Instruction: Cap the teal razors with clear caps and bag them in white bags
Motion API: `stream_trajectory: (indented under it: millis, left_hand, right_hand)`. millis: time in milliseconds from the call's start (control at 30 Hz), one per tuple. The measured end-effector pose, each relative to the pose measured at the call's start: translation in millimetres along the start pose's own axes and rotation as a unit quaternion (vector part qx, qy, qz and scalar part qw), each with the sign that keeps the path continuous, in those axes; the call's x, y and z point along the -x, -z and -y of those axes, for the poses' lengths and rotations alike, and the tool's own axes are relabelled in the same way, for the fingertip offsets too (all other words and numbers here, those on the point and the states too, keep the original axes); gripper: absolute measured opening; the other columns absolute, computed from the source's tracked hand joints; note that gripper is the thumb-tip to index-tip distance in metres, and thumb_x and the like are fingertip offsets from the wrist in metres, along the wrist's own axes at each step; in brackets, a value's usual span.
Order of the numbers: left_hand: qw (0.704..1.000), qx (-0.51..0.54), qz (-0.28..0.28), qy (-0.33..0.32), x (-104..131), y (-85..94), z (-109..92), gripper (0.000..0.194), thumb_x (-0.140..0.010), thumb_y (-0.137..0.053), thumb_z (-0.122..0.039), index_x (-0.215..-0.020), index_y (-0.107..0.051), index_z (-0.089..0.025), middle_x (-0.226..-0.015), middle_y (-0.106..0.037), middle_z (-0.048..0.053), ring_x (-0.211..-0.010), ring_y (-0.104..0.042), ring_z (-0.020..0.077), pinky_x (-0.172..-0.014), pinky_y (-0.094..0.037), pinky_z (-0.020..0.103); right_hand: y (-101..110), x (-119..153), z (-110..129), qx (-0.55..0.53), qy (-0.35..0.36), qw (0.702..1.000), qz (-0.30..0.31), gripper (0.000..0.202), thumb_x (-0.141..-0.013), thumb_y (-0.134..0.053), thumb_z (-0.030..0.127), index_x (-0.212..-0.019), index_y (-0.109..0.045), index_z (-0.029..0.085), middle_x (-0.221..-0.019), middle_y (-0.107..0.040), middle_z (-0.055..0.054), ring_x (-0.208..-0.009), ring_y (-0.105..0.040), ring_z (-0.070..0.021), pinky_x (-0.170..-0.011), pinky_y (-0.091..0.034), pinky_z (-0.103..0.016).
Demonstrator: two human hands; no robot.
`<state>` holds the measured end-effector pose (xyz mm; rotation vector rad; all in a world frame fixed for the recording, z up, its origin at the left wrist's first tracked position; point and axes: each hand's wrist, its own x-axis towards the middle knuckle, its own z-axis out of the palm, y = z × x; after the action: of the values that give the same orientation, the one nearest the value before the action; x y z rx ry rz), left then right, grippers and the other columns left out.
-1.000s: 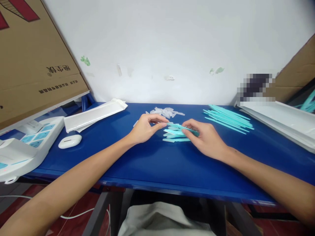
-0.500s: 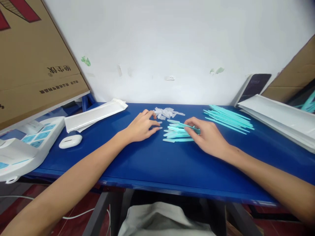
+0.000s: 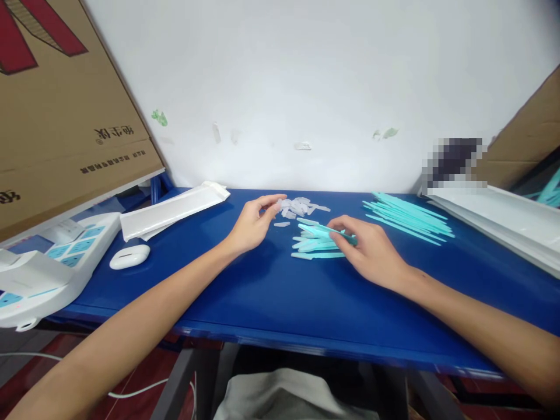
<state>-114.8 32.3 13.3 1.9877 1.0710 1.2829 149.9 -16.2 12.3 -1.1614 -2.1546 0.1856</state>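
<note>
My right hand (image 3: 365,245) pinches a teal eyebrow razor (image 3: 347,236) by its handle, with the blade end pointing left. Beneath and beside it lies a small heap of similar teal eyebrow razors (image 3: 312,245), partly hidden by the hand. My left hand (image 3: 256,221) is at the left edge of a pile of small clear plastic caps (image 3: 300,205). Its thumb and forefinger close on a clear plastic cap (image 3: 280,203) there. One loose cap (image 3: 282,224) lies apart, just in front of the pile.
A larger bundle of teal razors (image 3: 406,216) lies at the right of the blue table (image 3: 262,297). At the left are a white pouch (image 3: 175,210), a white earbud case (image 3: 129,256) and a power strip (image 3: 83,262). White trays (image 3: 516,219) stand at the right, near a pixelated patch.
My left hand has moved away from the loose cap, up to the cap pile, and its fingers have come together. The right hand stays nearly in place with the razor. The view has shifted slightly.
</note>
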Motion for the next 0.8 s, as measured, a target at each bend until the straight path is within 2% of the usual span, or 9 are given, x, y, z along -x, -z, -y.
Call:
stream_trajectory:
  millis: [133, 333, 500, 667, 733, 800]
  left_hand:
    - [0.987, 0.145, -0.011, 0.071, 2, -10.3, -5, 0.041, -0.080, -0.077, -0.047, -0.103, -0.071, -0.013, -0.099, -0.075, 0.009, -0.091, -0.069, 0.0206, -0.081, -0.055, 0.030]
    - [0.962, 0.245, -0.002, 0.118, 5, -11.7, -8, 0.039, -0.070, -0.088, -0.039, -0.095, -0.073, -0.013, -0.088, -0.077, 0.008, -0.076, -0.071, 0.0165, -0.079, -0.056, 0.031]
    - [0.964, 0.237, 0.008, 0.120, 6, -13.9, -11, 0.035, -0.069, -0.089, -0.036, -0.091, -0.074, -0.013, -0.083, -0.077, 0.007, -0.072, -0.070, 0.0158, -0.079, -0.057, 0.032]
    - [0.964, 0.218, 0.079, 0.132, 13, -28.1, -23, 0.039, -0.068, -0.088, -0.042, -0.086, -0.068, -0.013, -0.077, -0.075, 0.006, -0.057, -0.065, 0.0143, -0.064, -0.055, 0.030]
    - [0.972, 0.185, 0.100, 0.109, 15, -29.2, -27, 0.039, -0.074, -0.083, -0.046, -0.090, -0.067, -0.014, -0.074, -0.073, 0.005, -0.059, -0.065, 0.0153, -0.063, -0.053, 0.029]
    - [0.988, 0.105, 0.092, 0.059, 15, -24.1, -27, 0.037, -0.083, -0.073, -0.049, -0.096, -0.067, -0.014, -0.069, -0.070, 0.003, -0.061, -0.063, 0.0156, -0.063, -0.049, 0.028]
  right_hand:
    - [0, 0, 2, -0.017, 0.015, 0.999, -0.035, 0.016, -0.098, -0.049, 0.029, -0.101, -0.063, 0.021, -0.096, -0.074, -0.006, -0.084, -0.068, -0.0214, -0.066, -0.048, -0.031]
    - [0, 1, 3, -0.021, 0.019, 0.998, -0.058, 0.016, -0.098, -0.051, 0.029, -0.101, -0.064, 0.021, -0.096, -0.074, -0.006, -0.085, -0.068, -0.0212, -0.067, -0.049, -0.031]
    - [-1, 2, 5, -0.026, 0.025, 0.998, -0.049, 0.014, -0.098, -0.052, 0.027, -0.100, -0.065, 0.021, -0.097, -0.074, -0.005, -0.085, -0.068, -0.0202, -0.070, -0.049, -0.031]
    - [-3, 4, 10, -0.040, 0.033, 0.998, -0.047, 0.014, -0.098, -0.052, 0.027, -0.102, -0.065, 0.022, -0.097, -0.074, -0.004, -0.083, -0.067, -0.0196, -0.069, -0.050, -0.031]
    - [-2, 5, 10, -0.040, 0.036, 0.997, -0.052, 0.015, -0.098, -0.053, 0.028, -0.103, -0.065, 0.022, -0.097, -0.074, -0.005, -0.083, -0.067, -0.0198, -0.070, -0.050, -0.031]
    - [0, 4, 7, -0.024, 0.048, 0.997, -0.053, 0.016, -0.099, -0.052, 0.028, -0.105, -0.065, 0.022, -0.099, -0.074, -0.005, -0.084, -0.067, -0.0200, -0.071, -0.050, -0.032]
